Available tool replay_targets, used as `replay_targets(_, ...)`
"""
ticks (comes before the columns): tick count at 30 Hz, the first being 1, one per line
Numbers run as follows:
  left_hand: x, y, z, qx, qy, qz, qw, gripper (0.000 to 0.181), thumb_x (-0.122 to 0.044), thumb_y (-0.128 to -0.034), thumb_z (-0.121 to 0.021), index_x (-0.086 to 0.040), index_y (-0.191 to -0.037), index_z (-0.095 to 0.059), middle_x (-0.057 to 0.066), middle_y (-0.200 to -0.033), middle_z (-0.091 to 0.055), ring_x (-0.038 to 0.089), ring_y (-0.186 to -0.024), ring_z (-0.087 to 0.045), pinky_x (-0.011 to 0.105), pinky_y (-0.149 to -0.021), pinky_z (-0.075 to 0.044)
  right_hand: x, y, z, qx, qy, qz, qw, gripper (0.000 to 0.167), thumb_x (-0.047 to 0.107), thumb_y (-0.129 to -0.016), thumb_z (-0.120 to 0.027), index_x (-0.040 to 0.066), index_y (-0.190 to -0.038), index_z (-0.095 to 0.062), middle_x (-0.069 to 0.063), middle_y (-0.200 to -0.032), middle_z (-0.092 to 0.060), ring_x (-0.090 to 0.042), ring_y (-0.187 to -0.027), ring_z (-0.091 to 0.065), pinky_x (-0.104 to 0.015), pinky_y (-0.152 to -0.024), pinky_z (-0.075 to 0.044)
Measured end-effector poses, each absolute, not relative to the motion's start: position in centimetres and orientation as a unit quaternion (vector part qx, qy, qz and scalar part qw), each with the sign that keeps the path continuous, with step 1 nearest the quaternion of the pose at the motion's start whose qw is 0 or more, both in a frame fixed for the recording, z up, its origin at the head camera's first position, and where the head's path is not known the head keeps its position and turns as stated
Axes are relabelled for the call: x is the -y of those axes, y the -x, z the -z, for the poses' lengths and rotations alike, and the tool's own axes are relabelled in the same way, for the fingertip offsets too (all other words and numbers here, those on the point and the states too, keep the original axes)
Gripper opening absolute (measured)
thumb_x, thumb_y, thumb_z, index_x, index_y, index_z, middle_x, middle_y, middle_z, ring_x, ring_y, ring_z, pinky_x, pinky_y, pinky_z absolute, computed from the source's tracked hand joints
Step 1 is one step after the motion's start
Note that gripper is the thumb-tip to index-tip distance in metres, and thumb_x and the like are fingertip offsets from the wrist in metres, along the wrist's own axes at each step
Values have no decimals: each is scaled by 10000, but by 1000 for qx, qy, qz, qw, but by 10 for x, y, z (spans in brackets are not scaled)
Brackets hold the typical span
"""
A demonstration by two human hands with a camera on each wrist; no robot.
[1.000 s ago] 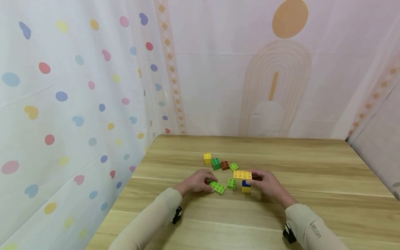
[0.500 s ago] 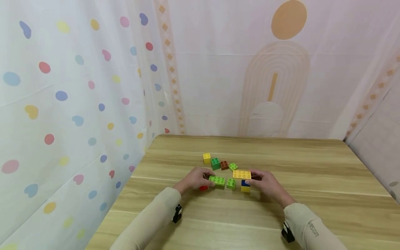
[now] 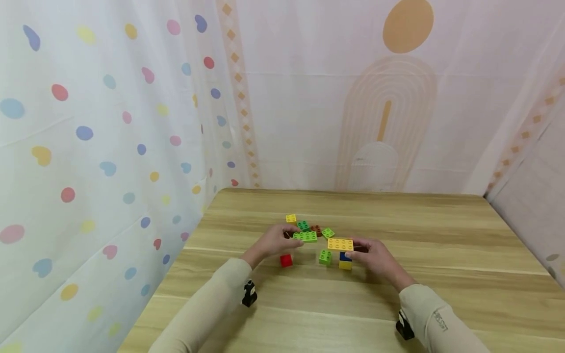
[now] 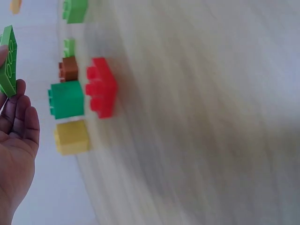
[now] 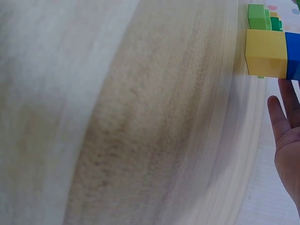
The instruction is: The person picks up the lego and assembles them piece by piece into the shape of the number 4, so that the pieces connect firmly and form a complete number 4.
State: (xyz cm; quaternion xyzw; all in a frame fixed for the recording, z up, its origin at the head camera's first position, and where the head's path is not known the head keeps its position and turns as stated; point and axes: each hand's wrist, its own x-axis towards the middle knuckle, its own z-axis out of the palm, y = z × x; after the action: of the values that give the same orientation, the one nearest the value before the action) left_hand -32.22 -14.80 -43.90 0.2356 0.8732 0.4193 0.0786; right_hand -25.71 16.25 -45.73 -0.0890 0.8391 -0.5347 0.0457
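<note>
My left hand (image 3: 278,240) pinches a light green eight-stud building plate (image 3: 305,237) in the air between thumb and fingers; its hollow underside shows in the left wrist view. My right hand (image 3: 377,258) holds a small stack from the right, thumb on the front. The stack has a yellow brick (image 5: 266,53) at the bottom, a blue brick (image 3: 344,256) above it and an orange-yellow eight-stud plate (image 3: 340,244) on top. Whether the stack touches the table cannot be told. Just left of it stands a small light green brick (image 3: 325,257).
A red brick (image 3: 286,260) lies below my left hand. Farther back sit a yellow brick (image 3: 290,218), a dark green brick (image 3: 302,225), a brown brick (image 3: 316,230) and a light green four-stud plate (image 3: 328,233). A patterned curtain (image 3: 300,122) hangs behind the wooden table (image 3: 423,215).
My left hand has lifted the light green plate off the table and carried it up and away from me, uncovering the red brick. My right hand and its stack have stayed nearly still.
</note>
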Motion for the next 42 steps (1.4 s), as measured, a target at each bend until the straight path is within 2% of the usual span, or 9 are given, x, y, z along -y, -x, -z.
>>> replay_targets(12, 132, 320, 422, -866, -274, -413, 64, 373, -317, -871, -771, -122, -1185, -719, -21, -980, -649, 156, -860, -586, 301, -718, -511, -158, 257, 460, -841, 89, 532, 47, 494, 286, -910, -739, 36, -1320, -626, -80, -1179, -673, -196, -1012, -618, -383, -864, -520)
replay_targets(23, 124, 316, 420, -861, -284, -415, 76, 324, -310, -877, -772, -131, -1141, -721, -30, -971, -651, 158, -853, -584, 307, -728, -511, -153, 253, 464, -841, 93, 531, 44, 500, 287, -911, -738, 30, -1323, -621, -74, -1178, -670, -191, -1008, -615, -367, -845, -522)
replay_targets(36, 104, 315, 423, -862, -304, -398, 83, 336, -274, -871, -780, -148, -1176, -718, -71, -1003, -645, 131, -890, -579, 272, -748, -509, -158, 253, 467, -841, 88, 532, 42, 441, 256, -919, -730, 39, -1294, -645, -62, -1151, -680, -188, -994, -619, -379, -855, -526)
replay_targets(42, 100, 316, 422, -859, -308, -399, 91, 342, -279, -880, -774, -137, -1185, -714, -55, -956, -650, 143, -847, -569, 278, -704, -508, -159, 251, 466, -836, 88, 540, 42, 423, 253, -926, -721, 58, -1295, -649, -64, -1170, -675, -191, -1011, -618, -374, -860, -523)
